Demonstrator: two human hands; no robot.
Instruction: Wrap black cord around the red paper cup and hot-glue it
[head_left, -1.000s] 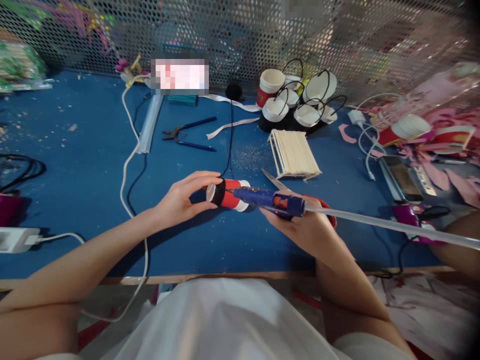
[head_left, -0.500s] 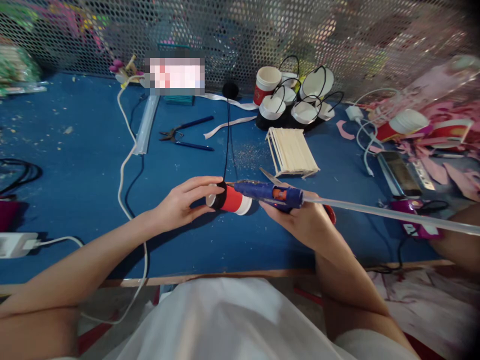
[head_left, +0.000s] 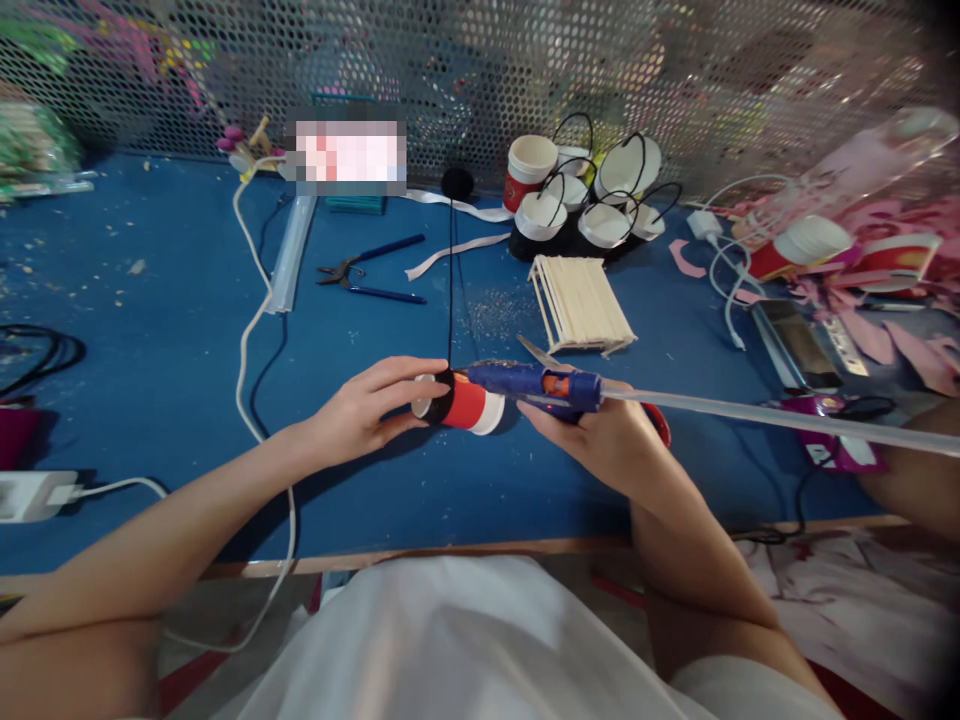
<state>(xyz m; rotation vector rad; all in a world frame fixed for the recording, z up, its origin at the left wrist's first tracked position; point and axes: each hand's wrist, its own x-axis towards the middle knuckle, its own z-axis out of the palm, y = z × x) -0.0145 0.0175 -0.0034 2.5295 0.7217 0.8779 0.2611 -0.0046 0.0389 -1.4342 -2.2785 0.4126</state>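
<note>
The bench [head_left: 150, 330] carries the work. The right hand [head_left: 600, 445] is closed around a glue gun [head_left: 536, 383]; its nozzle meets a paper cup [head_left: 461, 402] lying sideways, pinched by the left hand [head_left: 360, 410]. Risk: hot glue reaching the nearby fingertips [head_left: 431, 368], or the cup rolling.

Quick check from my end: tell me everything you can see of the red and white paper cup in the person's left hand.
The paper cup is small, with a red wall, a white band at its wide rim and a black band near its narrow base. It lies on its side just above the blue table, base toward the left hand, whose fingers grip that end. The blue glue gun, held in the right hand, has its nozzle at the black band, where a thin black cord also meets the cup. Whether it rests on the table is unclear.
</note>
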